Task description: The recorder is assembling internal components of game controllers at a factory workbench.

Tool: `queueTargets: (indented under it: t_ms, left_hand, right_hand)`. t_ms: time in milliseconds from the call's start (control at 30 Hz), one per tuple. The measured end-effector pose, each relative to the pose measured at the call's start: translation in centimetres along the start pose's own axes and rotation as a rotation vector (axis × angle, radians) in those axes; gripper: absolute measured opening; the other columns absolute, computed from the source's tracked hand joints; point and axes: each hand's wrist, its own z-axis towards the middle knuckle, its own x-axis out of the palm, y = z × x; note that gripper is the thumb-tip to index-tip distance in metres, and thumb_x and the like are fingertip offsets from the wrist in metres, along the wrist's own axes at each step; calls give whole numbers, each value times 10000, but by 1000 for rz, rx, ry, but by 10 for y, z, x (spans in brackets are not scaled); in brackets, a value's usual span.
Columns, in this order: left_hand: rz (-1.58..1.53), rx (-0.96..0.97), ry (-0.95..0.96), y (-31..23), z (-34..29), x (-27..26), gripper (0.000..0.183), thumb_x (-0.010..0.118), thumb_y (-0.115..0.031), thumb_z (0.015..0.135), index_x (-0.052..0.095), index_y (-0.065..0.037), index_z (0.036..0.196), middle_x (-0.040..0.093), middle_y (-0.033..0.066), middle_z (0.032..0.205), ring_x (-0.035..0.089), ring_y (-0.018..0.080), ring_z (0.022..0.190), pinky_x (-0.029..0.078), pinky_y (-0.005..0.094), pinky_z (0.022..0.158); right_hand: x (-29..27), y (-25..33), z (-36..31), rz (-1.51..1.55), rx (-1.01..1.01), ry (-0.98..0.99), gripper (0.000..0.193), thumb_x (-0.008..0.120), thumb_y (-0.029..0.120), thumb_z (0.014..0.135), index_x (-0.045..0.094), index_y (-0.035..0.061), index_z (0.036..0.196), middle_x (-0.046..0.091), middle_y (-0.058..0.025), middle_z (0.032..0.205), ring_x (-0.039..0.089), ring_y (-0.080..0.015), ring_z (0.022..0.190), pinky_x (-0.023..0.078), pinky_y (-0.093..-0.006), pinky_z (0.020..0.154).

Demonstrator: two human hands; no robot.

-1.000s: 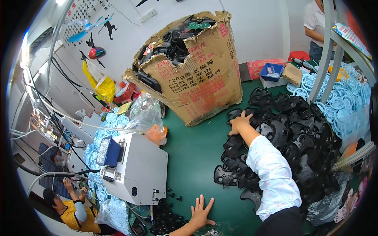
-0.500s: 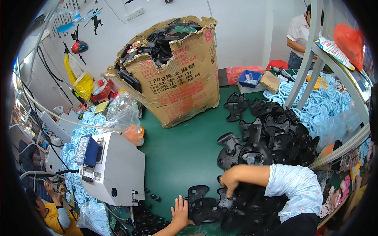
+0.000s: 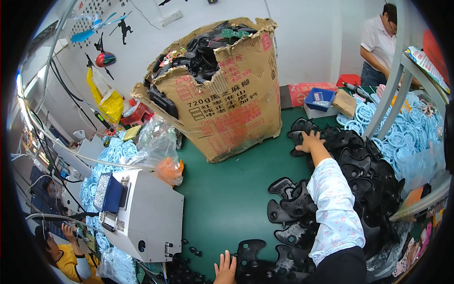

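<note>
Black controller shells (image 3: 358, 162) are heaped on the tabletop's (image 3: 222, 203) right; their far end is partly covered by the right hand (image 3: 312, 141), its grip spread, most shells lying nearer and rightward. The left hand (image 3: 225, 270), fingers parted, is held just left of their near end.

The black shells (image 3: 297, 201) look like hard plastic, mostly matt, with a soft shine on the curved edges. The green tabletop (image 3: 227, 194) is smooth and dull. The big box (image 3: 239, 111) is of brown cardboard, rough and torn along its rim. The flowered sleeve (image 3: 333, 203) is light cloth with soft folds. The grey machine housing (image 3: 158, 213) looks like smooth painted metal. The clear bag (image 3: 153, 144) is crinkled, glossy plastic film.
</note>
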Motion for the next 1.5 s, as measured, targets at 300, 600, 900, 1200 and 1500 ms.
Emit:
queueTargets:
  t_ms: [300, 600, 900, 1200, 1500]
  left_hand:
    - [34, -42, 63, -4, -2, -11, 964, 650, 94, 610, 185, -12, 1448, -59, 205, 1541, 18, 421, 1415, 178, 648, 1056]
    - [98, -60, 98, -9, 0, -17, 823, 571, 127, 671, 254, -16, 1416, -58, 175, 1550, 6, 411, 1417, 172, 626, 1074]
    - [139, -39, 104, -6, 4, -12, 762, 686, 38, 648, 346, -26, 1328, -66, 185, 1547, -2, 426, 1413, 194, 638, 1057]
    - [146, -86, 135, -2, 6, -4, 1042, 707, 32, 634, 107, -81, 1478, -98, 174, 1546, -13, 404, 1420, 174, 622, 1072]
    - [79, -52, 64, -2, 3, -6, 952, 660, 54, 656, 160, -54, 1458, -78, 186, 1545, 4, 418, 1415, 183, 634, 1062]
  right_hand:
    - [25, -4, -25, -427, -416, 373, 1072, 619, 707, 664, 295, 42, 1440, 284, -188, 1488, 264, -425, 1356, 296, -449, 1089]
    - [50, -29, -189, -702, -717, 863, 896, 562, 634, 787, 328, 60, 1433, 332, -165, 1471, 340, -329, 1341, 266, -406, 1104]
    - [-50, -79, -88, 111, -386, -258, 491, 652, 419, 781, 617, 137, 1182, 621, -155, 1151, 612, -334, 1021, 492, -409, 874]
    - [-30, -139, -36, 4, 47, -17, 981, 656, 700, 643, 262, 324, 1459, 265, -235, 1473, 280, -477, 1327, 264, -621, 1032]
    - [-45, -80, -129, -353, -404, 586, 1066, 577, 768, 660, 337, 72, 1432, 310, -172, 1481, 312, -324, 1359, 263, -406, 1105]
